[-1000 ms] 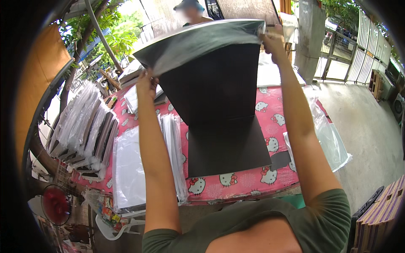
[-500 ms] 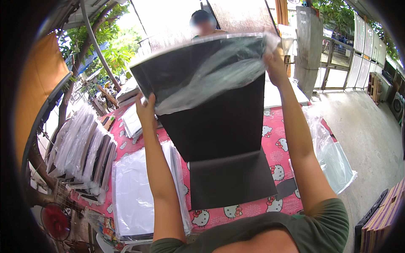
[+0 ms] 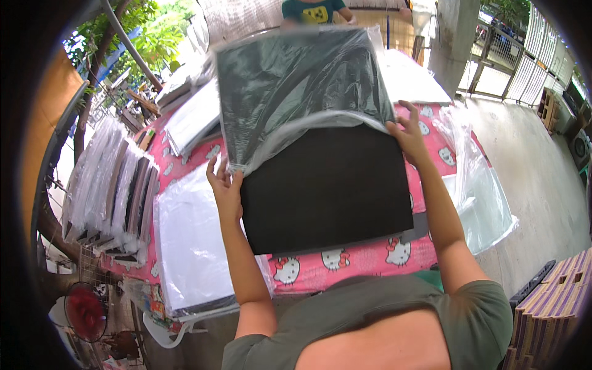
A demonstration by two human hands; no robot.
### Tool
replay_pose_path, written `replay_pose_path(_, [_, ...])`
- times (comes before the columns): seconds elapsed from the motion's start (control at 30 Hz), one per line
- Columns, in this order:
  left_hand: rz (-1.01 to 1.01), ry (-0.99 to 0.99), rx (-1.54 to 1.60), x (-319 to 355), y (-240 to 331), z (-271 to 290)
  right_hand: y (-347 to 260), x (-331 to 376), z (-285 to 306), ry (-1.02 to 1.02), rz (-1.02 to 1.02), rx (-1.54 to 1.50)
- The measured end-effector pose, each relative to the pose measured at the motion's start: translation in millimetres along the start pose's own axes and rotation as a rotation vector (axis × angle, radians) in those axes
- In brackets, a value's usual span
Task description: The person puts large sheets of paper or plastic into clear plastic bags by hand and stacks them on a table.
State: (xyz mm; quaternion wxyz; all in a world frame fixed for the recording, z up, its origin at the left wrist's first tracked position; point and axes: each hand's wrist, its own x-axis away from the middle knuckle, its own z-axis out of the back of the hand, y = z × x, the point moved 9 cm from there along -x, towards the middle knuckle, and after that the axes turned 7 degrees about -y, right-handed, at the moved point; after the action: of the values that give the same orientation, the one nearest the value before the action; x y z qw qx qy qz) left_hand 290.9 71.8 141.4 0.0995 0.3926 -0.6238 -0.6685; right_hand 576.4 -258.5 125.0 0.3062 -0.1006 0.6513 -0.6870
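A large flat black board [image 3: 327, 191] lies across the middle of the table, its far part inside a clear plastic bag [image 3: 296, 74]. The bag's open edge curves over the board between my hands. At the left corner of that edge, my left hand [image 3: 226, 191] pinches the plastic with thumb and fingers, the other fingers partly raised. My right hand [image 3: 409, 137] grips the opposite corner of the bag beside the board's edge. The near part of the board is bare.
A pink patterned cloth [image 3: 308, 274] covers the table. White sheets in plastic [image 3: 191, 240] lie at left, beside a row of wrapped panels [image 3: 111, 191]. Clear bags [image 3: 478, 203] lie at right. Across the table stands another person [image 3: 314, 12]. Purple-striped panels [image 3: 549, 308] stand at lower right.
Both hands have come down and nearer with the bag edge. The board, which was raised and bent, now lies flatter, and the plastic covers its far part smoothly.
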Motion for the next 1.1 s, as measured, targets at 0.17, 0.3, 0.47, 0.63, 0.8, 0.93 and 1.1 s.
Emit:
replay_pose_path(0.17, [0.246,-0.336,-0.605,63.6,-37.8,-27.6,-20.4,83.9,-7.4,-0.280,0.116,0.612])
replay_pose_path(0.3, [0.425,-0.063,-1.128,53.5,-101.5,19.5,71.6,73.4,-4.7,-0.180,-0.375,0.665])
replay_pose_path(0.47, [0.289,-0.331,-1.339,136.4,-83.1,-8.1,96.4,168.1,13.2,-0.235,-0.164,1.106])
replay_pose_path(0.63, [0.560,-0.280,-1.222,246.4,-48.2,19.4,47.5,282.6,1.8,-0.235,-0.017,0.906])
replay_pose_path(0.8, [0.484,0.160,-0.529,289.9,-33.3,35.8,31.5,337.8,-1.3,-0.249,-0.061,0.804])
replay_pose_path(0.93, [0.381,0.675,-0.003,287.3,-4.9,31.5,13.7,336.5,-24.3,-0.302,-0.165,0.575])
replay_pose_path(1.1, [-0.003,1.024,-0.321,248.6,52.9,97.6,22.0,297.9,-103.9,-0.374,0.073,0.543])
